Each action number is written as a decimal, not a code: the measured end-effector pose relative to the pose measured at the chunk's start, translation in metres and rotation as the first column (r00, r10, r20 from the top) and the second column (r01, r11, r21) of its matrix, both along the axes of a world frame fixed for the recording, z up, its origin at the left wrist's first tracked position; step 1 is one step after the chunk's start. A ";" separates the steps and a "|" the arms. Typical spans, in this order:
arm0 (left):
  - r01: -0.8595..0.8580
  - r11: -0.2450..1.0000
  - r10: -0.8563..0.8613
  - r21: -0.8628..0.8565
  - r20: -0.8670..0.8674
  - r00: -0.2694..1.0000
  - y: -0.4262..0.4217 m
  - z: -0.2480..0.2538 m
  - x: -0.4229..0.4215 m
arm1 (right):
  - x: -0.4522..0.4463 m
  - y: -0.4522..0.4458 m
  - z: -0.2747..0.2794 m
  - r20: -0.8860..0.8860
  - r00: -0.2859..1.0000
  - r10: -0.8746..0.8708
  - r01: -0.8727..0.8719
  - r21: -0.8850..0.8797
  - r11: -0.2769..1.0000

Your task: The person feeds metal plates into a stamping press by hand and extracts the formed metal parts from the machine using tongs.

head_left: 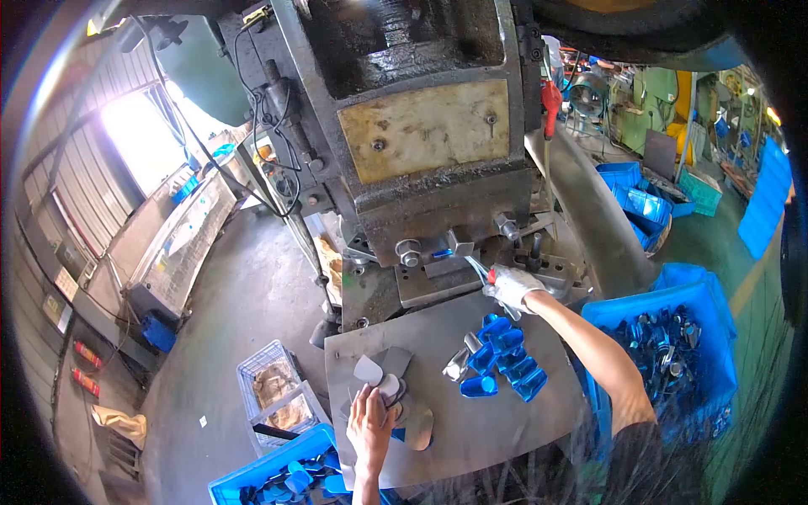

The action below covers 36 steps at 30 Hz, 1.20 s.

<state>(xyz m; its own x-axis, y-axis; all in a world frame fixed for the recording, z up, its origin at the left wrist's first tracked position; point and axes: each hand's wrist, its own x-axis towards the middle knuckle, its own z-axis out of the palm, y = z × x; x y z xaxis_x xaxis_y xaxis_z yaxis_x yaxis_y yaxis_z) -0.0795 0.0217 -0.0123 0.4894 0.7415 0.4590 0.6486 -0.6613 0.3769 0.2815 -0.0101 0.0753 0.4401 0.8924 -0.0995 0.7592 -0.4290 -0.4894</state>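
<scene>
My right hand [513, 290], in a white glove, is closed around the handles of a tongs-like tool [481, 269] with red on it; its tips point at the base of the press [438, 210]. Bare, my left hand [369, 425] rests on flat grey metal pieces [391, 383] on the metal table [454, 438], its fingers spread a little over them. Between my hands lies a pile of shiny blue formed pieces [509, 358], with a silvery one [457, 364] at its left side.
A blue bin [589, 313] full of dark blue parts stands at the right. Another blue bin [231, 486] with blue pieces is at the lower left, near a crate [244, 370]. A curved metal chute [589, 219] runs beside the press.
</scene>
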 end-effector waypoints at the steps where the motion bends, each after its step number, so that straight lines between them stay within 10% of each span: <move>1: -0.004 1.000 0.004 0.001 -0.006 1.000 0.000 -0.001 0.000 | -0.001 0.000 0.004 -0.040 0.999 -0.023 0.023 -0.006 1.000; 15: 0.002 0.999 -0.002 -0.033 0.016 1.000 -0.002 0.003 0.002 | 0.031 0.010 0.014 -0.018 0.999 -0.038 0.035 -0.131 0.991; 20: -0.075 0.997 0.074 0.008 0.027 0.997 -0.004 0.009 -0.001 | 0.036 0.013 0.003 0.286 0.949 0.131 -0.146 0.030 0.989; 24: -0.121 0.993 0.121 0.006 -0.024 0.992 -0.002 0.008 -0.003 | 0.029 -0.020 0.006 -0.522 0.853 0.033 -0.005 0.055 0.998; 29: -0.130 0.991 0.130 0.008 -0.037 0.991 0.002 0.008 0.002 | -0.018 -0.099 0.030 -0.608 0.794 -0.003 -0.069 -0.095 0.993; 31: -0.127 0.991 0.129 0.047 -0.046 0.991 0.004 0.006 0.002 | -0.029 -0.117 0.032 -0.365 0.927 0.089 -0.158 -0.163 0.974; 32: -0.155 0.988 0.155 0.010 -0.063 0.986 0.001 0.012 0.004 | -0.037 -0.129 0.025 -0.711 0.702 0.043 -0.114 -0.053 0.992; 36: -0.229 0.967 0.226 -0.108 -0.038 0.973 -0.002 0.015 0.007 | -0.054 -0.163 -0.003 -0.761 0.647 0.046 -0.153 -0.071 0.986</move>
<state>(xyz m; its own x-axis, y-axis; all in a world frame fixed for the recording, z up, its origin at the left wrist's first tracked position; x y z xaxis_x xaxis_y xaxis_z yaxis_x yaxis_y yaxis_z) -0.0724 0.0202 0.0030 0.3125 0.8802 0.3571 0.7872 -0.4504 0.4212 0.2272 -0.1733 0.0718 0.0737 0.8836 -0.4625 0.1920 -0.4676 -0.8628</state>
